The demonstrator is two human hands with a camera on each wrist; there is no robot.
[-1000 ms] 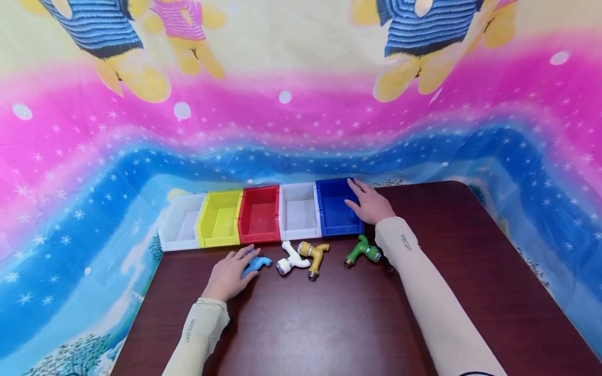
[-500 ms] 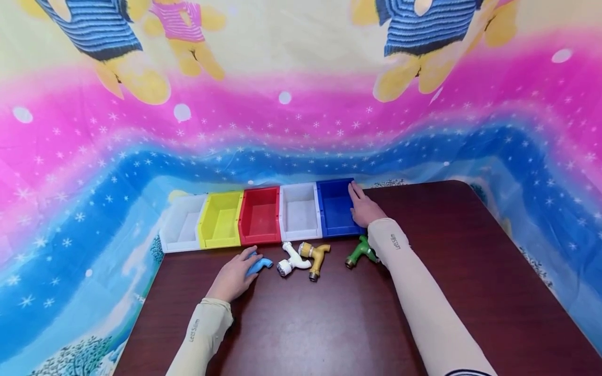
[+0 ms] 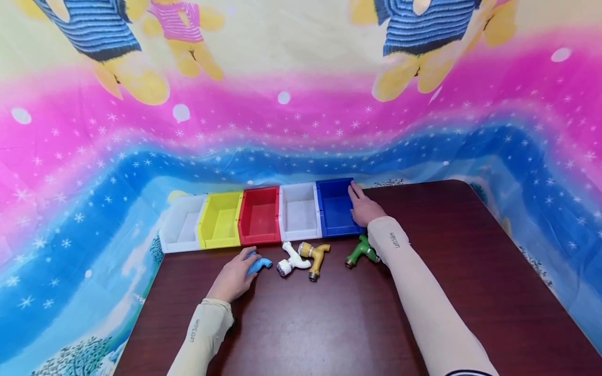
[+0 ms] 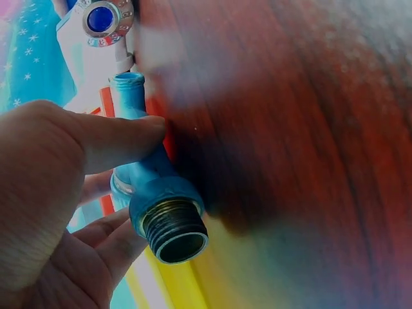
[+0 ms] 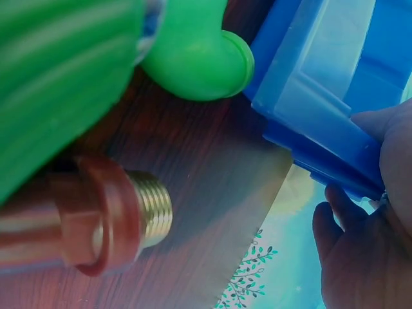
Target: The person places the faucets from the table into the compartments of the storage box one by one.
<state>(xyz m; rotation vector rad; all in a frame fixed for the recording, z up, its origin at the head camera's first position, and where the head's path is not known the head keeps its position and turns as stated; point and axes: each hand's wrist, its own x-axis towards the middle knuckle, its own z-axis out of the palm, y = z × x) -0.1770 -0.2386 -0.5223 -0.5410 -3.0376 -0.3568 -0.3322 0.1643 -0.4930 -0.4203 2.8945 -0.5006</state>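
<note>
My left hand [image 3: 233,277] pinches a light blue tap [image 3: 259,264] at the table's left; in the left wrist view the thumb lies across its body [image 4: 154,174] and its threaded inlet faces the camera. My right hand [image 3: 367,208] grips the right wall of the dark blue bin [image 3: 339,230], thumb inside and fingers outside in the right wrist view. A white tap [image 3: 293,259] and a yellow tap [image 3: 317,258] lie close together between the hands. The right sleeve partly hides a green tap [image 3: 359,252]. A reddish-brown fitting with a brass thread [image 5: 154,209] shows in the right wrist view.
Left of the dark blue bin, joined in one row, are a white bin [image 3: 300,234], a red bin [image 3: 259,239], a yellow bin [image 3: 219,242] and another white bin [image 3: 181,245]. A patterned cloth [image 3: 282,130] hangs behind the dark wooden table [image 3: 320,329].
My right hand has moved slightly left and taken hold of the blue bin's wall, its sleeve now covering part of the green tap. My left fingers have drawn in around the blue tap.
</note>
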